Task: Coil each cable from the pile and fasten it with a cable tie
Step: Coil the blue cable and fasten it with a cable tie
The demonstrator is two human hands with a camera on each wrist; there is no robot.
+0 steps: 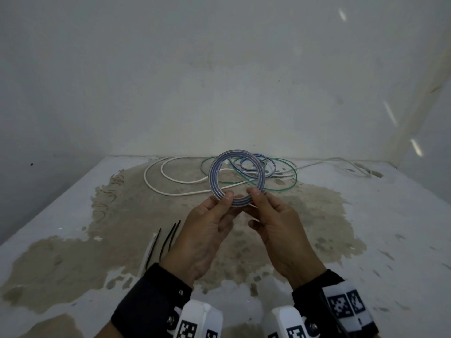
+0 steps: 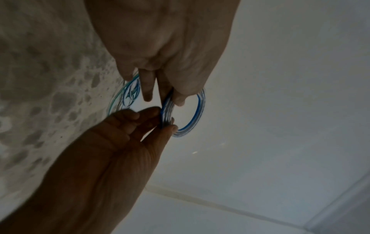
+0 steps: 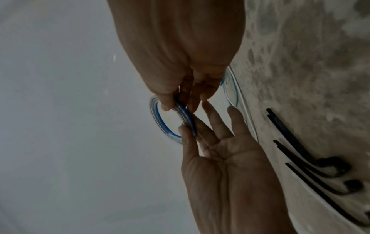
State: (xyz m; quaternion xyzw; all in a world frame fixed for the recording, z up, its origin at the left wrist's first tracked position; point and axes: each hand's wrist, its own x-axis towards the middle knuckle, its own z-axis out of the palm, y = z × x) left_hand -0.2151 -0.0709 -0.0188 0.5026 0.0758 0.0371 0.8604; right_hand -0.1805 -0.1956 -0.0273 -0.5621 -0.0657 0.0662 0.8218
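A coil of clear cable with a blue stripe (image 1: 212, 175) is held upright above the table, wound in several turns. My left hand (image 1: 228, 200) pinches its lower rim between thumb and fingers. Just to the right, my right hand (image 1: 255, 195) pinches the same rim. In the left wrist view the left hand (image 2: 172, 98) and right hand (image 2: 164, 125) meet on the coil (image 2: 200, 107). The right wrist view shows the right hand (image 3: 176, 104) and the left hand (image 3: 190, 129) on the coil (image 3: 160, 120), the left fingers straight behind it. Black cable ties (image 1: 168, 240) lie at the left.
A pile of loose cables (image 1: 246, 164), white, green and blue, lies at the back of the table against the wall. The table top (image 1: 366, 215) is white with a large worn brown patch. The ties (image 3: 296, 147) lie beside a thin white strip (image 1: 147, 252).
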